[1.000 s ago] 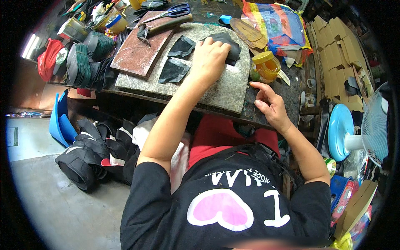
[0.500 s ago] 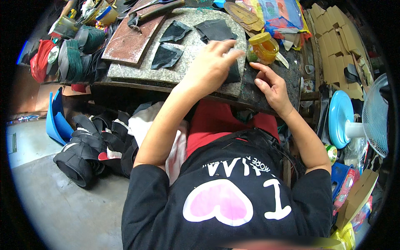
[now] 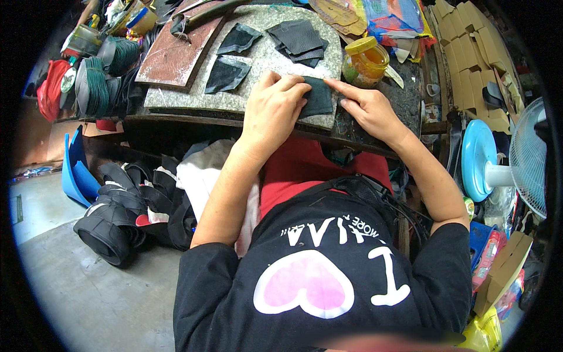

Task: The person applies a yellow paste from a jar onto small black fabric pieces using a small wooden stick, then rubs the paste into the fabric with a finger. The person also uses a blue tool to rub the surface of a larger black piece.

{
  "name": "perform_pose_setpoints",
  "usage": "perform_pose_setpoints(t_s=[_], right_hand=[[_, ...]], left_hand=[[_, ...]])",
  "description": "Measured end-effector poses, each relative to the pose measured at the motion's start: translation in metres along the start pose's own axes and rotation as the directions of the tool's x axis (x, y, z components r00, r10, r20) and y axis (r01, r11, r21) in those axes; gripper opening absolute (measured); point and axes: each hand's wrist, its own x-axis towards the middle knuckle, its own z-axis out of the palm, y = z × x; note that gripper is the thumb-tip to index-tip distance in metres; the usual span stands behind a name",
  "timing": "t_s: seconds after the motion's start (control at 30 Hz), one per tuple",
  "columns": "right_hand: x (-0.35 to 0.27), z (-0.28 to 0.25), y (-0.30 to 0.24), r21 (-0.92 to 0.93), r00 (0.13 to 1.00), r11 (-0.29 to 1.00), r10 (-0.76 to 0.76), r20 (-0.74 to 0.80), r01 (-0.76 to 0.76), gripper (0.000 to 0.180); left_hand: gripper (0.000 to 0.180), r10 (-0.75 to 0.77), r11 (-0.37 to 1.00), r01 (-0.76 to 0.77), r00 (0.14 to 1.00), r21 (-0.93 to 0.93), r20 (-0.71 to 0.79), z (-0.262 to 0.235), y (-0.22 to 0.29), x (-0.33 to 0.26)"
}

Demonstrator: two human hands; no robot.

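Note:
A dark grey-green leather-like piece (image 3: 318,97) lies flat at the near right edge of the speckled stone slab (image 3: 182,101). My left hand (image 3: 273,107) rests on its left side, fingers curled and gripping the edge. My right hand (image 3: 370,110) comes in from the right with the index finger stretched to the piece's upper right corner and the thumb apart. Behind is a small stack of black textured pieces (image 3: 297,40). Two shiny black pieces, one upper (image 3: 239,39) and one lower (image 3: 227,74), lie to the left.
A yellow-lidded jar (image 3: 365,63) of amber contents stands right of the slab. A hammer (image 3: 205,19) lies on a reddish board (image 3: 176,58) at the left. Green cord spools (image 3: 94,87) sit farther left. Cardboard boxes (image 3: 469,53) and a blue-based fan (image 3: 478,159) are at the right.
My left hand has come down from above the slab onto the dark piece's left side. My right hand has moved left, its index finger now at the piece's corner.

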Motion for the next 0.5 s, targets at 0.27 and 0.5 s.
perform_pose_setpoints(t_s=[0.27,0.5], right_hand=[[-0.011,-0.003,-0.007,-0.184,0.993,0.976,-0.120,-0.016,0.115,0.047],[-0.013,-0.004,-0.007,0.070,0.931,0.950,-0.282,-0.234,0.305,0.044]], left_hand=[[0.025,-0.003,1.000,0.003,1.000,-0.005,0.023,-0.005,-0.002,0.004],[0.027,0.012,1.000,-0.013,0.994,0.003,0.113,-0.011,-0.004,0.012]])
